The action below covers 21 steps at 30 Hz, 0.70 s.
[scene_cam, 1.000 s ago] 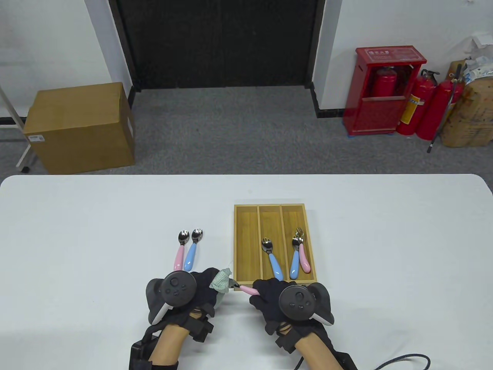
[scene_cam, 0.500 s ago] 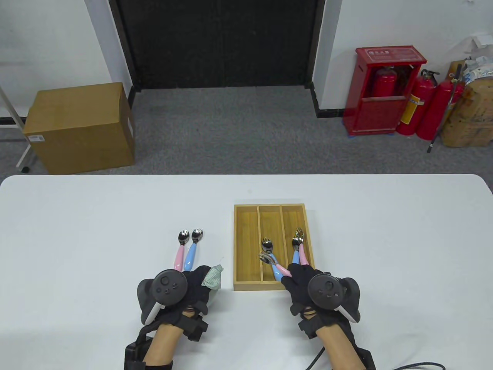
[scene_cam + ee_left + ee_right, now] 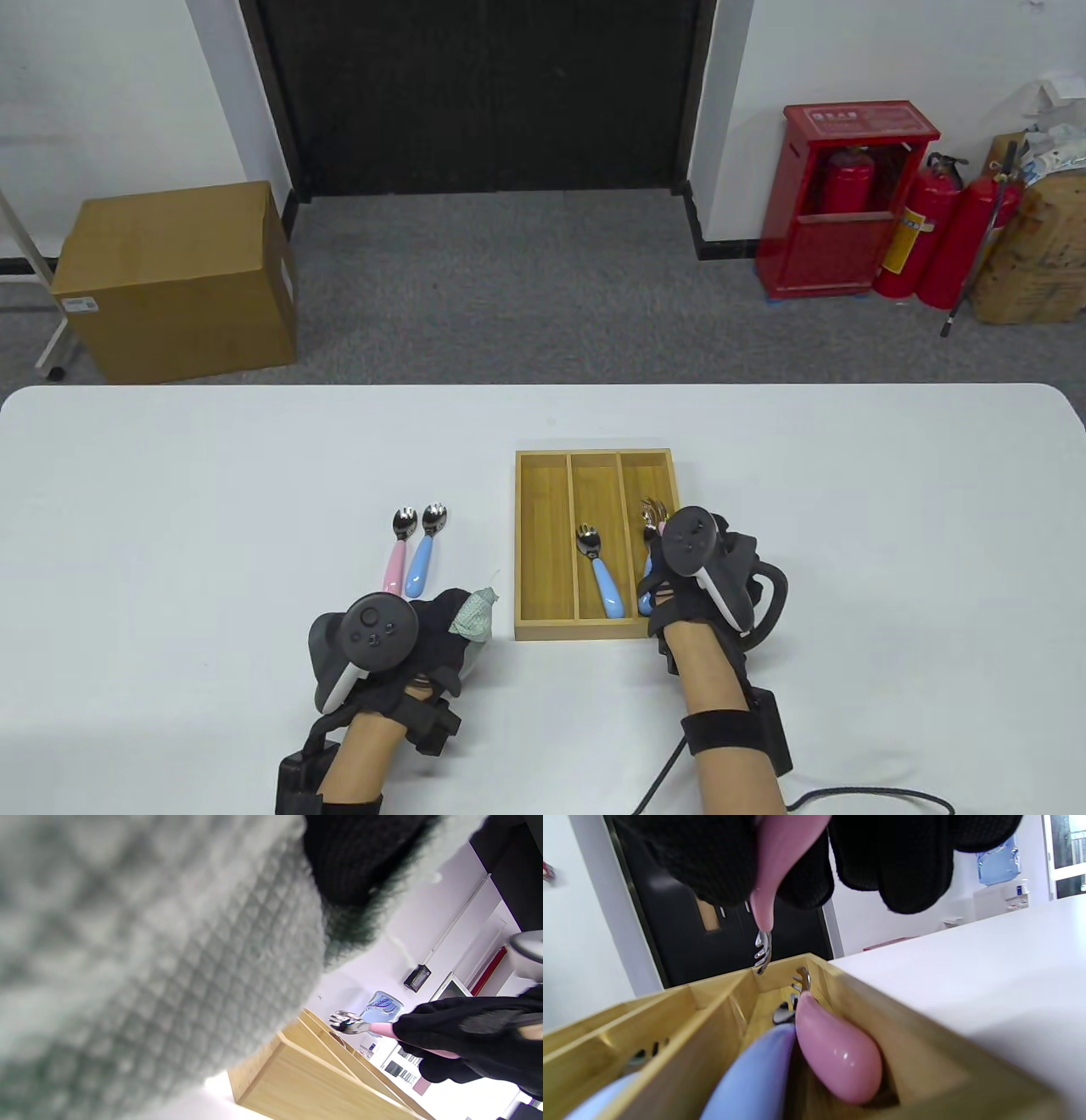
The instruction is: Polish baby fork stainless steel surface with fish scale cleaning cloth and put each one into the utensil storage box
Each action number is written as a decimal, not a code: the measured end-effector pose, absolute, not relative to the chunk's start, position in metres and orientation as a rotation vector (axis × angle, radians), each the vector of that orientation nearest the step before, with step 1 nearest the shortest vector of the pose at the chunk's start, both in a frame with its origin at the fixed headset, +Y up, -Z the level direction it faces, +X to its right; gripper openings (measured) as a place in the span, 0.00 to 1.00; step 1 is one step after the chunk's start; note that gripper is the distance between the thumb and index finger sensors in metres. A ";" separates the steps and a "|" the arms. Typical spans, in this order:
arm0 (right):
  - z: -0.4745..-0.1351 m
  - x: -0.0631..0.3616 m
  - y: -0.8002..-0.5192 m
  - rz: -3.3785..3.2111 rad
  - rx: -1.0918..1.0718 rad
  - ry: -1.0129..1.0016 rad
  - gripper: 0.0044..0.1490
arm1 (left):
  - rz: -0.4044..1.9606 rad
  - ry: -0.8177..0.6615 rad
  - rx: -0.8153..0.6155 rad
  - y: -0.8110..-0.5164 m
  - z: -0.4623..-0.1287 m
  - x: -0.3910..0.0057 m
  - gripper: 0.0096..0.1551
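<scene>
Pinched in the right hand [image 3: 679,564], a pink-handled fork [image 3: 774,870] hangs tines-down above the right compartment of the wooden storage box [image 3: 543,628], where a blue and a pink fork already lie. Beside the box, the left hand [image 3: 424,628] grips the cleaning cloth [image 3: 473,613] bunched in curled fingers; 2 more forks [image 3: 411,552] lie on the table [image 3: 170,509] nearby.

Black gloves, dark trackers, wrist straps

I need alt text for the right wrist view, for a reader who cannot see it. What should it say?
Close up, the gloved right hand holds a pink-handled fork, tines down, above the right end compartment of a wooden box. In that compartment lie a pink fork and a blue-handled one. A white table lies on the right.
</scene>
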State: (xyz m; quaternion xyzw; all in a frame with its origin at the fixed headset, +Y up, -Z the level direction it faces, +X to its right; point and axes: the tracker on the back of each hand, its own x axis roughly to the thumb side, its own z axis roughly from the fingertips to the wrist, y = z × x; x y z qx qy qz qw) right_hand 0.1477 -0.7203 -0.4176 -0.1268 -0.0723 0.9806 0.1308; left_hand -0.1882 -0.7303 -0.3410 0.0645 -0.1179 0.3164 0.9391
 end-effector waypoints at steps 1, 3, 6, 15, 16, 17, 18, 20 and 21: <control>-0.420 0.146 -0.723 2.847 -0.374 -0.204 0.28 | 0.643 -0.243 0.128 -0.731 -0.341 -0.188 0.24; -0.427 0.141 -0.730 2.865 -0.392 -0.167 0.28 | 0.628 -0.253 0.123 -0.731 -0.341 -0.185 0.24; -0.430 0.137 -0.738 2.893 -0.398 -0.111 0.29 | 0.607 -0.268 0.121 -0.732 -0.340 -0.181 0.24; -0.422 0.141 -0.746 2.825 -0.373 -0.022 0.32 | 0.591 -0.291 0.121 -0.728 -0.338 -0.177 0.24; -0.419 0.143 -0.744 2.815 -0.366 -0.030 0.33 | 0.590 -0.290 0.116 -0.728 -0.338 -0.177 0.25; -0.416 0.144 -0.743 2.806 -0.356 -0.036 0.33 | 0.589 -0.289 0.114 -0.729 -0.338 -0.176 0.25; -0.412 0.145 -0.740 2.796 -0.348 -0.049 0.33 | 0.587 -0.287 0.109 -0.729 -0.339 -0.176 0.25; -0.405 0.145 -0.736 2.771 -0.314 -0.041 0.33 | 0.584 -0.284 0.105 -0.729 -0.339 -0.176 0.26; -0.401 0.145 -0.734 2.747 -0.299 -0.039 0.33 | 0.586 -0.283 0.106 -0.729 -0.339 -0.176 0.26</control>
